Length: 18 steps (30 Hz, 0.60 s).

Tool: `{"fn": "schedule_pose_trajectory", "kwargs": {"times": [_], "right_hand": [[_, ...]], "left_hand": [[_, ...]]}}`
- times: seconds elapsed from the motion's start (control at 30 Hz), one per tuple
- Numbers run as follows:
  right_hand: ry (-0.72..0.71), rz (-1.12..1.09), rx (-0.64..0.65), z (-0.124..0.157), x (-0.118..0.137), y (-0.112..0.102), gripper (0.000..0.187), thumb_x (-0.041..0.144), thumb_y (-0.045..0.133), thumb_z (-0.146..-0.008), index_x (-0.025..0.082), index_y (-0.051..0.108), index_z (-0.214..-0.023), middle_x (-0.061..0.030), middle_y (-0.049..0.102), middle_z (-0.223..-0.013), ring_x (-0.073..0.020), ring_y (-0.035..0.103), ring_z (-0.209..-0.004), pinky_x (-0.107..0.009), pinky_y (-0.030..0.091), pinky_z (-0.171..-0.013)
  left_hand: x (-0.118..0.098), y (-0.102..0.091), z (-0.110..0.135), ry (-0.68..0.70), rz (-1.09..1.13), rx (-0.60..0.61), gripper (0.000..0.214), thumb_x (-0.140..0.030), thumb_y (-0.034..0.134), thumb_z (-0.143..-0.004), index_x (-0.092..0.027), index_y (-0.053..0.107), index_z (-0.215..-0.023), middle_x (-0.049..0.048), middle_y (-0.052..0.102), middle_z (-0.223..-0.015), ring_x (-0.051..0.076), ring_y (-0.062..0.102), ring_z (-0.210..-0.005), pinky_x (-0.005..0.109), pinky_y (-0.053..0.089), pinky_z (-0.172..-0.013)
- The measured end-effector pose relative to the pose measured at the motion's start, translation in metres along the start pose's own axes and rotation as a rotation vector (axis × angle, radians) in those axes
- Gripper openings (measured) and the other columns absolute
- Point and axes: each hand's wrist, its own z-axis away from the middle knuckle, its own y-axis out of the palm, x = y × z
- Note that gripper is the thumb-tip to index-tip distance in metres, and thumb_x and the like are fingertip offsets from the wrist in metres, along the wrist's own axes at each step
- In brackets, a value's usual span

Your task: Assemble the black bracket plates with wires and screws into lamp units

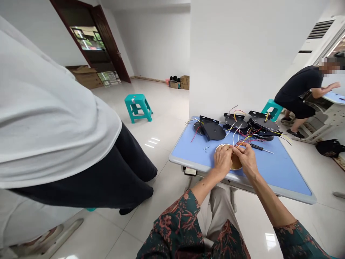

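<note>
A round, gold-coloured metal dish with a pale rim lies at the table's near edge, partly covered by both hands. Over its left side, my left hand is closed, fingertips together at the base of the wires. My right hand pinches thin wires, yellow and red among them, above the dish's right side. The fingertips almost meet, and the exact grip is partly hidden. Beyond my right hand lies a black-handled screwdriver. Several small screws are scattered left of the dish.
Black round plates with brackets and loose wires crowd the back of the blue table. A person in a white top stands close on my left. A green stool is on the floor. Another person sits working at the right.
</note>
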Motion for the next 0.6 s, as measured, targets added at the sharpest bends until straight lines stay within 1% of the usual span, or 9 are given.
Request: {"fn": "schedule_pose_trajectory", "kwargs": {"times": [0.1, 0.2, 0.33, 0.5, 0.6], "right_hand": [[-0.018, 0.048, 0.024, -0.004, -0.001, 0.003, 0.048, 0.055, 0.087, -0.061, 0.022, 0.065, -0.087, -0.0022, 0.072, -0.072, -0.0196, 0.066, -0.066, -0.033, 0.055, -0.064], [-0.034, 0.052, -0.009, -0.008, -0.001, 0.005, 0.045, 0.059, 0.084, -0.062, 0.020, 0.067, -0.075, -0.0039, 0.070, -0.071, -0.0184, 0.064, -0.065, -0.033, 0.053, -0.062], [-0.120, 0.105, -0.055, -0.010, 0.007, 0.006, 0.046, 0.064, 0.076, -0.070, 0.019, 0.069, -0.076, -0.0026, 0.067, -0.069, -0.0149, 0.058, -0.062, -0.030, 0.049, -0.060], [-0.239, 0.161, -0.108, -0.011, 0.028, 0.003, 0.044, 0.064, 0.066, -0.081, 0.021, 0.063, -0.074, -0.0010, 0.063, -0.068, -0.0138, 0.057, -0.065, -0.027, 0.046, -0.063], [-0.299, 0.196, -0.121, -0.015, 0.040, -0.001, 0.047, 0.066, 0.062, -0.083, 0.021, 0.061, -0.073, -0.0012, 0.062, -0.068, -0.0139, 0.057, -0.065, -0.027, 0.046, -0.064]], "left_hand": [[0.001, 0.004, 0.001, -0.021, 0.034, -0.007, 0.031, -0.010, 0.048, -0.097, -0.020, 0.075, -0.110, 0.0106, 0.071, -0.115, 0.025, 0.060, -0.114, 0.039, 0.048, -0.103], [0.001, 0.005, 0.000, -0.022, 0.053, -0.001, 0.030, -0.011, 0.049, -0.097, -0.021, 0.076, -0.107, 0.0100, 0.071, -0.116, 0.024, 0.059, -0.114, 0.038, 0.047, -0.104], [0.000, 0.006, 0.001, -0.010, -0.006, -0.008, 0.027, -0.015, 0.050, -0.098, -0.020, 0.075, -0.108, 0.0110, 0.070, -0.115, 0.025, 0.058, -0.114, 0.037, 0.046, -0.104], [-0.001, 0.008, 0.002, -0.045, -0.036, -0.016, 0.023, -0.022, 0.054, -0.099, -0.018, 0.076, -0.105, 0.0126, 0.069, -0.110, 0.027, 0.059, -0.112, 0.037, 0.048, -0.099], [-0.002, 0.009, 0.003, -0.064, -0.040, -0.018, 0.024, -0.023, 0.054, -0.099, -0.019, 0.077, -0.102, 0.0125, 0.069, -0.110, 0.027, 0.059, -0.112, 0.038, 0.049, -0.097]]}}
